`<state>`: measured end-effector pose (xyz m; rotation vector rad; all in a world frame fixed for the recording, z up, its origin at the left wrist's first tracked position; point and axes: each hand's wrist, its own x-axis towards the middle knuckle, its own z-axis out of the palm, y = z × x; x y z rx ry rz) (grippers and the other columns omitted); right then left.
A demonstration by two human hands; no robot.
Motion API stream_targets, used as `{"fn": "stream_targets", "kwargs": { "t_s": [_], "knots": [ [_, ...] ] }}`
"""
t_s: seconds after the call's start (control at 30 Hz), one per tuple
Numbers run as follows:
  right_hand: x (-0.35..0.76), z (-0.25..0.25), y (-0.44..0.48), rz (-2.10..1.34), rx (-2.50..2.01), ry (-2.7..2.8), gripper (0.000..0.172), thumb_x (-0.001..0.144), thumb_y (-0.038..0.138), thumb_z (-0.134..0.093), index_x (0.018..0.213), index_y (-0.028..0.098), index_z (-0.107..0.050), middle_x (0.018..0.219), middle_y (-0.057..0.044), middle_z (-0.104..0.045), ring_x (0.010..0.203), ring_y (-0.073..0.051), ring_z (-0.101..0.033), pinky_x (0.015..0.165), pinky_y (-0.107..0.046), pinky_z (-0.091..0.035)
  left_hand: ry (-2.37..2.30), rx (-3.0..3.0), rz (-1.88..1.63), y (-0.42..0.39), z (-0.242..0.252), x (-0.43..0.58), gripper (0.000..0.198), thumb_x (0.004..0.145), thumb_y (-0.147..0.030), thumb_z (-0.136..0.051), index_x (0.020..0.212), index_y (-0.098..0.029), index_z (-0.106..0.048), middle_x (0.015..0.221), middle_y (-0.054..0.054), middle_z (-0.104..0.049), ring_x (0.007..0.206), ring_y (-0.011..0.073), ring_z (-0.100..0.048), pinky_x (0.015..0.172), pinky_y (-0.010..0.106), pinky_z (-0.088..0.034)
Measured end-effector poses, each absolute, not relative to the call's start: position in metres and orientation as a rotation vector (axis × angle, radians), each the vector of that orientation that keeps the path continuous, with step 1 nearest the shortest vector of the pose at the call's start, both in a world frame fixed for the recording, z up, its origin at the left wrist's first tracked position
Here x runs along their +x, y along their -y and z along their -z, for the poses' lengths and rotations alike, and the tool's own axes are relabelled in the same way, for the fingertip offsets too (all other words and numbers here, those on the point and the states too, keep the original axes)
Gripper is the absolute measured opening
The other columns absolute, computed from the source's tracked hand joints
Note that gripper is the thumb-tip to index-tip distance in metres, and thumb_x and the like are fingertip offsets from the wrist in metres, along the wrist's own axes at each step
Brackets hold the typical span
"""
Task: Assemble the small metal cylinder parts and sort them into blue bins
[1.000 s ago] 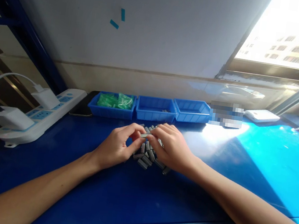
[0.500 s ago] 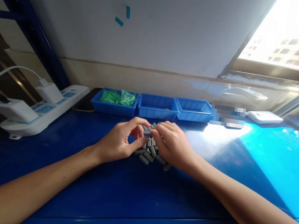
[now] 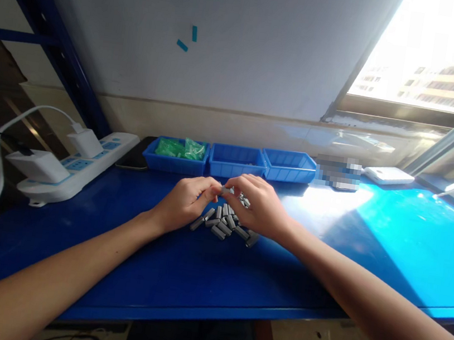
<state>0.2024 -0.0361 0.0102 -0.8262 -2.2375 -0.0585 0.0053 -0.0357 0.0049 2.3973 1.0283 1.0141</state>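
Several small grey metal pieces (image 3: 225,224) lie in a loose pile on the blue table (image 3: 177,281). Above the pile's far side, my left hand (image 3: 189,201) pinches one end of a grey metal piece (image 3: 225,190). My right hand (image 3: 262,206) has thumb and fingers closed on the other end of that same piece, so the fingertips of both hands nearly meet. More small metal parts (image 3: 243,199) show partly behind my right hand's fingers. Fingers cover much of the held piece.
Along the wall stand a blue bin with green bags (image 3: 174,166), a middle blue bin (image 3: 237,168) and a right blue bin (image 3: 289,173). A white power strip (image 3: 47,190) with plugs is at left. A white box (image 3: 389,175) sits far right, beside a blurred object.
My hands have come together at the fingertips, and my left hand has closed on the piece. More of the pile shows below them. The camera view has shifted slightly.
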Motion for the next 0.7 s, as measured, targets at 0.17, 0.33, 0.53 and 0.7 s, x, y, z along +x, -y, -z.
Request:
{"fn": "stream_targets", "kwargs": {
  "t_s": [0.17,0.33,0.53,0.7],
  "knots": [
    [0.228,-0.015,0.005,0.312,-1.038,2.022,0.016,0.09,0.031,-0.053,0.091,0.018,-0.062,0.078,-0.005,-0.063,0.077,-0.02,-0.056,0.073,-0.031,-0.041,-1.214,2.539,-0.914,0.023,0.003,0.002,0.029,0.094,-0.032,-0.042,0.107,-0.019,-0.064,0.103,0.007,-0.065,0.097,0.0203,-0.059,0.09,0.033,-0.045],
    [0.252,-0.009,-0.027,0.372,-1.372,1.895,0.023,0.089,0.039,-0.054,0.087,0.019,-0.066,0.08,-0.006,-0.064,0.081,-0.023,-0.054,0.071,-0.033,-0.04,-1.331,2.64,-0.607,0.01,0.011,-0.006,0.029,0.092,-0.02,-0.04,0.107,-0.022,-0.064,0.111,0.006,-0.062,0.103,0.022,-0.055,0.094,0.037,-0.044],
    [0.249,-0.002,-0.028,0.361,-1.48,1.941,0.03,0.09,0.043,-0.053,0.096,0.018,-0.068,0.093,-0.01,-0.066,0.093,-0.028,-0.053,0.077,-0.038,-0.041,-1.341,2.628,-0.579,0.011,0.007,-0.009,0.016,0.09,-0.032,-0.05,0.094,-0.021,-0.06,0.103,0.005,-0.064,0.098,0.0234,-0.054,0.087,0.039,-0.045],
    [0.238,-0.007,-0.011,0.298,-1.34,2.002,0.029,0.09,0.039,-0.052,0.102,0.017,-0.065,0.095,-0.011,-0.065,0.096,-0.028,-0.053,0.082,-0.04,-0.042,-1.174,2.597,-0.64,0.014,0.007,-0.006,0.015,0.09,-0.032,-0.051,0.093,-0.019,-0.059,0.095,0.004,-0.063,0.091,0.02,-0.056,0.082,0.034,-0.046]
  ]
}}
